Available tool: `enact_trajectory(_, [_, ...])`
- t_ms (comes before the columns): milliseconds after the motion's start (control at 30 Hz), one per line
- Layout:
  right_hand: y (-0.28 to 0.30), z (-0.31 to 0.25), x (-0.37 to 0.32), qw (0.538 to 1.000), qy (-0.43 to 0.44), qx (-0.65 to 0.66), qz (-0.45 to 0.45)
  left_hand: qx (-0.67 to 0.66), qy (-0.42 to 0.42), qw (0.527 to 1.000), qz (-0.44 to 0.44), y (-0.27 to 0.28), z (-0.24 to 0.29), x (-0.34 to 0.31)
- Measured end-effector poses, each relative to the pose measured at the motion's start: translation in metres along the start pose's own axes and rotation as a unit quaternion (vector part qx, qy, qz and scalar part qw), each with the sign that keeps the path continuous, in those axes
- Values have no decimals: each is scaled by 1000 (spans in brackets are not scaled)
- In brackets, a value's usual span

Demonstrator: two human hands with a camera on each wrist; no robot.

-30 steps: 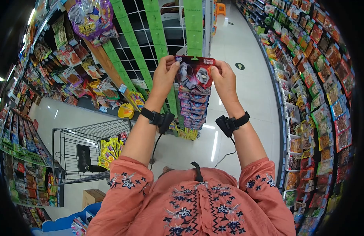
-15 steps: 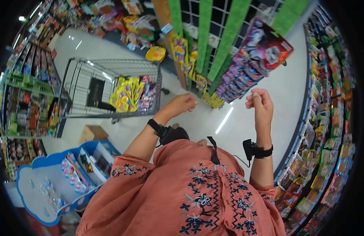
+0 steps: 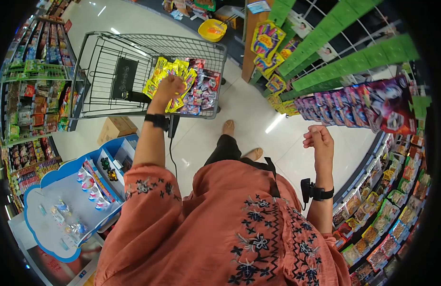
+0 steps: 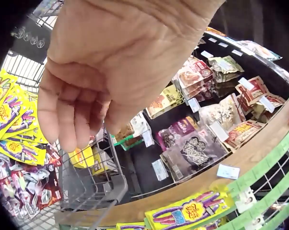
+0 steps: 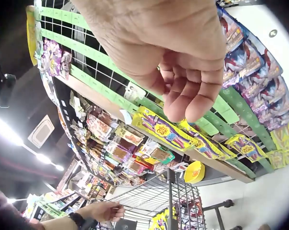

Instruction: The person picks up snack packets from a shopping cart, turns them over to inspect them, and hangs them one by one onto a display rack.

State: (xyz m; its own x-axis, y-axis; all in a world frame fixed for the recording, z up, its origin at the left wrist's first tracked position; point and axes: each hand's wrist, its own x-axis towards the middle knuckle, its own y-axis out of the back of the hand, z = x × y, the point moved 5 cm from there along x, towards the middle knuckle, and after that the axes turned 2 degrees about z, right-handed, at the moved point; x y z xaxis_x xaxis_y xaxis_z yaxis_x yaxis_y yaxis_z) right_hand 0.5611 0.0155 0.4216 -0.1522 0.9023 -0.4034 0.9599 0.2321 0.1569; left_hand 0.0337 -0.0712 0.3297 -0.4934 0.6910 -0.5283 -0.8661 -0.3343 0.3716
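My left hand point(image 3: 170, 89) is over the shopping cart point(image 3: 125, 78), overlapping the yellow candy packets point(image 3: 188, 80) in the head view. Its fingers curl loosely in the left wrist view, with nothing in them. Beside the yellow packets in the cart lie dark red and silver packets point(image 3: 208, 87). My right hand point(image 3: 320, 147) hangs in the air with relaxed, bent fingers and holds nothing. A row of red and purple Ultraman packets point(image 3: 394, 106) hangs from a green strip above and to the right of it.
More yellow packets point(image 3: 267, 40) hang on the green-stripped wire rack point(image 3: 349, 66). A yellow basket point(image 3: 212, 30) sits by the shelf behind the cart. At lower left stand a blue-edged display bin point(image 3: 54, 209) and a cardboard box point(image 3: 116, 128). Shelves of snack bags point(image 3: 387, 205) line the right.
Both hands pinched the top Ultraman packet a second ago; they have let go and come down. My left hand has moved left over the cart. The view has turned toward the cart.
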Motion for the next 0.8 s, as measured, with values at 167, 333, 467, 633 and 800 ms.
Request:
enact_trajectory(167, [-41,-7,18,999,-30,-14,1,14,45,998,-43,21,4,70])
enact_trajectory(333, [-70,-11,29,997,-76,-26,9,47,154,983,-85,12,-33,135])
enact_trajectory(467, [-80,-3,35,993,-110,-37,32,103,211,960,-153,-2,-128,199])
enact_trajectory(633, [-96,5,39,987,-150,-42,42,621,-181,664,-375,-47,-193,220])
enact_trajectory(800, [-111,9,45,977,-201,-51,49,367,14,888,-276,-67,-283,247])
